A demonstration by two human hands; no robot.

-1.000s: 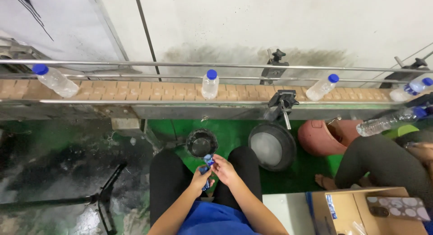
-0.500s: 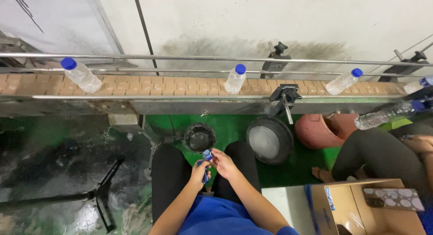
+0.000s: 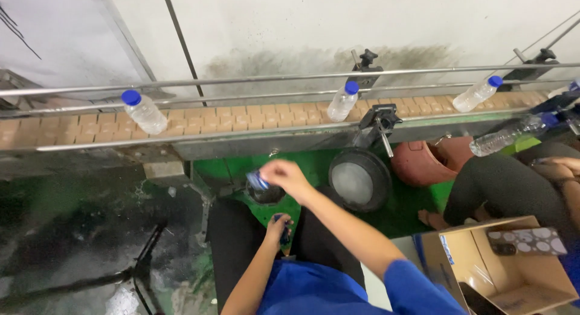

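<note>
A long conveyor of tan plastic slats (image 3: pixel 241 123) with steel guide rails runs across the view against a stained white wall (image 3: pixel 362 25). Under it lies a wet green-painted floor (image 3: pixel 417 206). At the lower right an open brown cardboard box (image 3: pixel 513 279) stands beside a seated co-worker's dark-trousered leg (image 3: pixel 501 188). Near that, under the conveyor, sit a reddish-brown plastic tub (image 3: pixel 423 164) and a round dark pan with a pale grey centre (image 3: pixel 359 181).

The person sits with black-trousered knees apart, wearing a blue shirt (image 3: pixel 338 291). Three clear plastic bottles with blue caps ride the conveyor, well apart: one at the left (image 3: pixel 144 112), one in the middle (image 3: pixel 342 102) and one at the right (image 3: pixel 477 94). A fourth clear bottle (image 3: pixel 507 134) lies slanted below the belt's edge at the far right, near the co-worker.

The right hand (image 3: pixel 289 177) is stretched out over a small dark round pot (image 3: pixel 266 194) on the floor between the knees; its fingers are clenched on a small blue label sleeve (image 3: pixel 257 181), held just above the pot. The left hand (image 3: pixel 277 230) rests low in the lap, fingers curled around a small bundle of blue sleeves (image 3: pixel 284 225); the grip is partly hidden, so its tightness cannot be told.
</note>
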